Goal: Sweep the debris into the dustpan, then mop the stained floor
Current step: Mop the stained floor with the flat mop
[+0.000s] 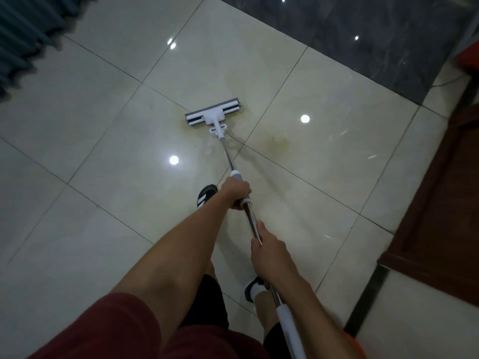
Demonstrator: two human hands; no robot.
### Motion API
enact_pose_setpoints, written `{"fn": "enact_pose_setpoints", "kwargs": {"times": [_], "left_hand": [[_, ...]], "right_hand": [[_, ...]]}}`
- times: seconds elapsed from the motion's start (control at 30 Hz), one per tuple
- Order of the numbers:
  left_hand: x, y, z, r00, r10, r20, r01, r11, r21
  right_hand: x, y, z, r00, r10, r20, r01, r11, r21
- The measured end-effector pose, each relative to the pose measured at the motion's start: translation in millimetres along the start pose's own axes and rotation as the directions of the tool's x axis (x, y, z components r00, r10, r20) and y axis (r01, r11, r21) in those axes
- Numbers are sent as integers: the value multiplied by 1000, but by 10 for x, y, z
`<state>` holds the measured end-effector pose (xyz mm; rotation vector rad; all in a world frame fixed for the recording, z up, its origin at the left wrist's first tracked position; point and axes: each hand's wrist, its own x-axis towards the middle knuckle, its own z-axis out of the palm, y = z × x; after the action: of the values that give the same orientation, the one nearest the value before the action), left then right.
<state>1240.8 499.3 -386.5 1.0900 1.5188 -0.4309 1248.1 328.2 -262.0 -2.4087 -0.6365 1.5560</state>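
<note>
Left hand point(237, 194): wrapped around mop point(228, 149) pole
Right hand point(268, 248): gripping pole lower down
Mop head: flat on floor point(103, 125) — beside stain point(276, 143)
Writing: none legible

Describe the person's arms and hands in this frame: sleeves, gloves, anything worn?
Both hands are bare: no gloves on the left hand or the right hand, and no watch, ring or band shows. Forearms are uncovered to the elbow. A dark red short sleeve covers the left upper arm; the right arm's sleeve is out of view.
</note>
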Motion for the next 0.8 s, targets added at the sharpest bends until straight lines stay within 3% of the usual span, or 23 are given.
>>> {"fn": "enact_pose_setpoints", "kwargs": {"times": [0.37,0.8], "left_hand": [[516,408,-626,997,68,-30,-73,971,-228],[1782,2006,-2977,988,121,-100,-144,955,-258]], "right_hand": [[538,-758,-107,996,-68,-63,58,986,-155],[2240,-3426,-248,989,-128,-79,115,981,-157]]}}
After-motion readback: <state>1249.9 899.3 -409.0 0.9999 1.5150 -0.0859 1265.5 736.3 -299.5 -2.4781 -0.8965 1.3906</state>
